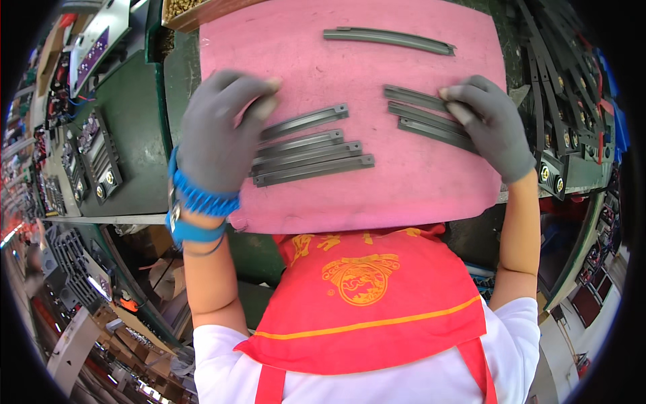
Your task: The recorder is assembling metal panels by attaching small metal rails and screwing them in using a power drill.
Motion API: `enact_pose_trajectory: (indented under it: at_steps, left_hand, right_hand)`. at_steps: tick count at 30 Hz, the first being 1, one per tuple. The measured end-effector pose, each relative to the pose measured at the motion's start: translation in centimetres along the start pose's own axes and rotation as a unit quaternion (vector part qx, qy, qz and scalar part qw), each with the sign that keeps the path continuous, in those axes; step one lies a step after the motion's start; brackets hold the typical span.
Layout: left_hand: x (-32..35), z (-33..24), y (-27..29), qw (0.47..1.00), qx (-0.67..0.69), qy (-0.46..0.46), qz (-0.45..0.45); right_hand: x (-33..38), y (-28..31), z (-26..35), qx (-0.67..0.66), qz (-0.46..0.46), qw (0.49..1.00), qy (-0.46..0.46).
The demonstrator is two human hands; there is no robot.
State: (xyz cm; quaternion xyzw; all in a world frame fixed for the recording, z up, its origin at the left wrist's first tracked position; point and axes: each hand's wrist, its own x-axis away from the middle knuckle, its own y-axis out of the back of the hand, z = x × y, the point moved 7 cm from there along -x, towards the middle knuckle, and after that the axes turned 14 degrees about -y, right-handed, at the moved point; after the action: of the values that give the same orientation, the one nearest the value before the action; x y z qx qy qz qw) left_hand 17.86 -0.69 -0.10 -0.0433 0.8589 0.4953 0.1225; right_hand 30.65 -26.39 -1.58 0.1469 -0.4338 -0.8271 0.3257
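Observation:
My left hand (225,131), in a grey glove and blurred by motion, hovers over the left end of several dark grey channel-like strips (316,151). Its thumb and forefinger are apart, with nothing visible between them. On the right, my gloved right hand (488,121) has thumb and forefinger closed at the near end of the uppermost strip (414,97) in a group of three. The palm and other fingers hide the right ends of the lower two. A single curved-looking strip (390,39) lies apart at the far side of the pink mat (289,54).
A box (208,15) with small brass-coloured pieces stands at the far left corner. Long dark parts with brass-coloured round fittings (552,101) are piled right of the mat. Similar assembled parts (101,158) lie on the green bench surface (131,121) at left.

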Motion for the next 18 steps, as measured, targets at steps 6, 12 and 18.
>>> enact_pose_trajectory:
  at_steps: [6, 12, 18]
  left_hand:
    - [6.8, -4.1, -1.0, 0.987, -0.147, -0.005, 0.059]
    - [7.0, -6.0, -5.4, 0.985, -0.151, 0.028, 0.084]
    - [7.1, -6.1, -5.4, 0.985, -0.144, 0.018, 0.088]
  right_hand:
    - [1.1, 1.3, -0.3, 0.039, 0.075, 0.994, -0.073]
    - [-3.6, 0.4, 2.3, 0.088, -0.109, 0.988, 0.059]
    - [-5.5, -1.3, 1.7, 0.180, -0.175, 0.963, 0.095]
